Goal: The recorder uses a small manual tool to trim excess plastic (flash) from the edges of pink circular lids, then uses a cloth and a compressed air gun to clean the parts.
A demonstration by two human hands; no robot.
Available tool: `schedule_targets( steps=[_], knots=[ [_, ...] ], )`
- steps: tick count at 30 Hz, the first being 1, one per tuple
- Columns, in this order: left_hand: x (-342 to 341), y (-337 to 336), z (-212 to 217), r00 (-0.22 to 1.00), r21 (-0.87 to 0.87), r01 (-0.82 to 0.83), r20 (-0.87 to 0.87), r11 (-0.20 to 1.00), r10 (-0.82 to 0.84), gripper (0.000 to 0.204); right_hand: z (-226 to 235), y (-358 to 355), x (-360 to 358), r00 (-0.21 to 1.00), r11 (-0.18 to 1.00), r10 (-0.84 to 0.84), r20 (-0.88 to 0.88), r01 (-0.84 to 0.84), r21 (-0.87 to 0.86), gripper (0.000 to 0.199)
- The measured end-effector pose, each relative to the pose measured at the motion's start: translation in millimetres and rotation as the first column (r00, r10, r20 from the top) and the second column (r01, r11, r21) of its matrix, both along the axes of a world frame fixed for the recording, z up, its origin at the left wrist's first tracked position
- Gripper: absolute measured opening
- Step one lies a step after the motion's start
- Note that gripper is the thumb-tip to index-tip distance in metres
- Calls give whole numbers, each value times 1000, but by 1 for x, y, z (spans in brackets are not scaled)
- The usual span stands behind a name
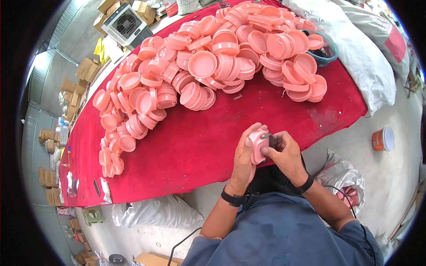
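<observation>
A pink plastic part with a rounded edge is in my left hand, whose fingers wrap round its far side. My right hand is closed at the part's right side, its thumb against the pink surface. A small dark, shiny piece shows between the part and my right fingers; its kind is too small to tell. Both hands are just over the near edge of the red-covered table. Beyond them lies a large heap of round, shallow pink plastic pieces, many stacked together.
A teal basket stands by the heap's right end. White sacks lie beyond the table's right edge. An open sack with pink pieces is on the floor, and a white-lidded bucket lies farther right. Another white sack is below the table.
</observation>
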State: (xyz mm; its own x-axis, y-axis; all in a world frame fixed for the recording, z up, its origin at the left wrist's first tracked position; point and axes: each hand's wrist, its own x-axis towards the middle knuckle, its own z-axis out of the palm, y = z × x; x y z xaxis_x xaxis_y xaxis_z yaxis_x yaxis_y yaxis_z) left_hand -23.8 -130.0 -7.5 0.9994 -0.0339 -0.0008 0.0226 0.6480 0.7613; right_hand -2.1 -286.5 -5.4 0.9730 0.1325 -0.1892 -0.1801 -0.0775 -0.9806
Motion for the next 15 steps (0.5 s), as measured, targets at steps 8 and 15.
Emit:
schedule_targets(
  steps=[8, 15],
  knots=[
    [7, -2, -3, 998, 443, -53, 65, 895, 27, 55, -8, 4, -5, 998, 993, -56, -40, 59, 102, 46],
    [9, -11, -18, 987, 360, -148, 115, 921, 114, 39, -15, 1, 0, 999, 999, -46, -5, 46, -28, 50]
  ],
)
